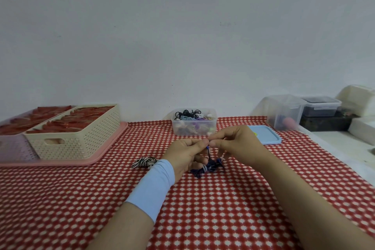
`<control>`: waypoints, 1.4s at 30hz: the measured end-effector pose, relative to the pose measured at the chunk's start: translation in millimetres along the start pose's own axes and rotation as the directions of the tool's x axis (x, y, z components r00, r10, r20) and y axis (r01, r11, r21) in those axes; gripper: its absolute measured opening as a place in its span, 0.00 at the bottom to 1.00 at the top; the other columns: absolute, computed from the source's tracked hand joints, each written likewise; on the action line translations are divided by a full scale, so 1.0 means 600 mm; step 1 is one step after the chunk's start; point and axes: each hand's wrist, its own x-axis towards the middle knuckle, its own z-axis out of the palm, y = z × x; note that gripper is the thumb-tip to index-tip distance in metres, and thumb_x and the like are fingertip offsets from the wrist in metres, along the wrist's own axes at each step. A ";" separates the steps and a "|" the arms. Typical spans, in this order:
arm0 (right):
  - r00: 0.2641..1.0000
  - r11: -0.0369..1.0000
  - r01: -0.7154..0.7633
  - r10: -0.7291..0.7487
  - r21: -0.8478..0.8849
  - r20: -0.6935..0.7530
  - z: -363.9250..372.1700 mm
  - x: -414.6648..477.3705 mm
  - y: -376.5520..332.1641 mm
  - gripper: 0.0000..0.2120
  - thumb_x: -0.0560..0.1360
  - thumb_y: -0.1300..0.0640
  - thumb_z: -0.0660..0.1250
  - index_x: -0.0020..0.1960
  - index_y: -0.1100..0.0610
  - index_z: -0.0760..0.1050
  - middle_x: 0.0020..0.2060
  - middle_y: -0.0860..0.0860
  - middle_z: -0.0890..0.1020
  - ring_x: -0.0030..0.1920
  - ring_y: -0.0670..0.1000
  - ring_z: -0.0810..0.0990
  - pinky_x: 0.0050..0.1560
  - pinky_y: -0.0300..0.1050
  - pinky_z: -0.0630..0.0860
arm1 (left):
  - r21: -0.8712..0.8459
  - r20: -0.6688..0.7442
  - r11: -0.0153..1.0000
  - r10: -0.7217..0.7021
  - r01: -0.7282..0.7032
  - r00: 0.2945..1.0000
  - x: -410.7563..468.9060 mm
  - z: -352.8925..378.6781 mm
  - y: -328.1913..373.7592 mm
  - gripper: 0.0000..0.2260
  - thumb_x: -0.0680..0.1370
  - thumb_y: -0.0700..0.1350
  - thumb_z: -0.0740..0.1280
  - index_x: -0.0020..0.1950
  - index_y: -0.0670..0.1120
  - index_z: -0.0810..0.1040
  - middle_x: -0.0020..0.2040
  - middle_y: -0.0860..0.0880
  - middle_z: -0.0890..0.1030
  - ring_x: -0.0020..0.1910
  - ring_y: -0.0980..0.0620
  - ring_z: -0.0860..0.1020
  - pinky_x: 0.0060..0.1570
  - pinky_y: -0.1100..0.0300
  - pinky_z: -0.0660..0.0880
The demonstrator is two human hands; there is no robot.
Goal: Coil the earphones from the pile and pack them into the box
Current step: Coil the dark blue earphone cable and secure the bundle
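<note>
Dark blue earphones [211,166] lie in a loose tangle on the red checked cloth, with one strand rising to my fingertips. My left hand [187,155] and my right hand [237,144] meet above the tangle and both pinch that strand. A black-and-white coiled earphone [143,162] rests on the cloth to the left of my left wrist. Behind my hands stands a clear plastic box [193,128] holding several coiled earphones of mixed colours.
A light blue lid [267,137] lies right of the clear box. At the far left a cream perforated basket [81,140] of red items sits on a pink tray [113,148]. Lidded containers [320,105] stand at the back right, beyond the cloth's edge.
</note>
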 end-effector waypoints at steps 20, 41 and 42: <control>0.965 0.949 -0.257 0.244 0.181 0.090 -0.006 -0.004 -0.007 0.07 0.75 0.59 0.74 0.51 0.57 0.86 0.44 0.55 0.87 0.37 0.53 0.83 0.38 0.48 0.82 | 0.501 -0.025 0.768 0.473 -0.399 0.881 0.011 -0.016 -0.014 0.09 0.71 0.37 0.77 0.47 0.48 0.85 0.41 0.52 0.85 0.41 0.51 0.83 0.39 0.54 0.83; 0.950 0.950 -0.290 0.272 0.118 0.151 -0.041 -0.004 -0.008 0.08 0.76 0.58 0.72 0.53 0.59 0.85 0.44 0.54 0.87 0.38 0.50 0.82 0.39 0.42 0.80 | 0.347 -0.011 0.870 0.378 -0.351 0.926 0.001 0.010 -0.012 0.08 0.75 0.36 0.72 0.51 0.47 0.85 0.38 0.44 0.85 0.35 0.50 0.83 0.38 0.57 0.82; 0.948 0.945 -0.298 0.277 0.134 0.155 -0.039 -0.004 -0.008 0.08 0.76 0.58 0.72 0.53 0.59 0.85 0.44 0.54 0.87 0.37 0.49 0.82 0.38 0.42 0.80 | 0.329 -0.011 0.879 0.369 -0.345 0.930 0.000 0.009 -0.011 0.08 0.75 0.36 0.72 0.51 0.47 0.85 0.38 0.44 0.85 0.34 0.50 0.83 0.37 0.57 0.82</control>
